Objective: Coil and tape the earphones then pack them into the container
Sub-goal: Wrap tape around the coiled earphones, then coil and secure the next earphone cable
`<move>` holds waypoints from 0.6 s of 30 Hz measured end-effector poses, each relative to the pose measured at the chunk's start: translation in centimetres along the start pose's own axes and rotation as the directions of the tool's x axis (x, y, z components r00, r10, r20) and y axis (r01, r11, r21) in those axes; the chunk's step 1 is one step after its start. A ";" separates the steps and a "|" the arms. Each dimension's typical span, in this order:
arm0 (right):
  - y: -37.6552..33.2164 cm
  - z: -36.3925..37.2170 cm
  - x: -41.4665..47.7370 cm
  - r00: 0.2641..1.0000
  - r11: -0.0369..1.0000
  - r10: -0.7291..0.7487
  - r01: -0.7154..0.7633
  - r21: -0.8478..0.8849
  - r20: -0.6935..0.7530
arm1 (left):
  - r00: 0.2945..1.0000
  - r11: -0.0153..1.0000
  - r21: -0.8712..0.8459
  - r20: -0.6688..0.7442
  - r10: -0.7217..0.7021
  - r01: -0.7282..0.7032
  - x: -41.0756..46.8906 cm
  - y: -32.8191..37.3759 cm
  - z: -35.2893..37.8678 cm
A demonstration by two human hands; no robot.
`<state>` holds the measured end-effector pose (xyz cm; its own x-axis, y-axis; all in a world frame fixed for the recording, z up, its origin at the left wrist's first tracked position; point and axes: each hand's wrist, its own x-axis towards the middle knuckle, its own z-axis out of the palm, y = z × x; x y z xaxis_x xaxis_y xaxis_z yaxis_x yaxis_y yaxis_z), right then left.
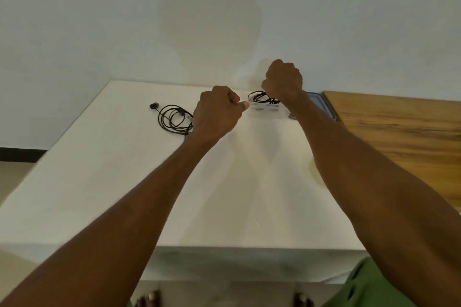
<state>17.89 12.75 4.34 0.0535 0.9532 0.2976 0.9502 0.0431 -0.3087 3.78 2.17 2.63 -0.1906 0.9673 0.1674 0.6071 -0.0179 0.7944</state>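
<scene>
My right hand [283, 80] is curled round the coiled earphones [260, 96], which hang just over the clear container [268, 111] by the table's [124, 182] far edge, so the way in is straight down. My left hand [217, 112], fingers curled, has its thumb at the container's left rim; whether it pinches I cannot tell

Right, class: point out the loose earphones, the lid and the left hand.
loose earphones [174, 119], head view, on the coiled cable.
lid [323, 103], head view, exposed part beside the forearm.
left hand [217, 112], head view, back of hand.
</scene>
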 end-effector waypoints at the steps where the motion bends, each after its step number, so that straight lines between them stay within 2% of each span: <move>1: 0.2 -0.1 0.3 0.999 1.000 0.005 -0.006 0.023 0.049 | 1.000 1.000 0.000 -0.011 -0.001 0.001 0.1 0.1 0.2; 3: 0.6 -0.2 0.6 0.996 0.994 0.031 -0.040 0.105 0.085 | 0.999 1.000 -0.004 -0.033 0.001 -0.001 0.2 0.2 0.6; 8: 1.0 -0.7 -0.4 0.994 0.943 0.096 -0.073 0.323 -0.056 | 0.999 1.000 -0.005 -0.049 -0.002 0.002 0.3 0.3 1.1; 11: 1.0 -1.1 -1.4 0.991 0.929 0.065 -0.017 0.371 -0.119 | 1.000 1.000 0.009 -0.028 0.004 -0.004 0.0 0.2 1.2; 18: -0.9 -1.7 -4.4 0.991 0.890 0.041 0.021 0.456 -0.126 | 0.998 0.998 0.065 0.061 -0.010 0.006 -0.7 -0.2 0.3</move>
<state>17.33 8.00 4.81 0.1306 0.9089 0.3961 0.7064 0.1951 -0.6804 3.99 1.58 2.20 -0.1489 0.9811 0.1232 0.6546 0.0044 0.7560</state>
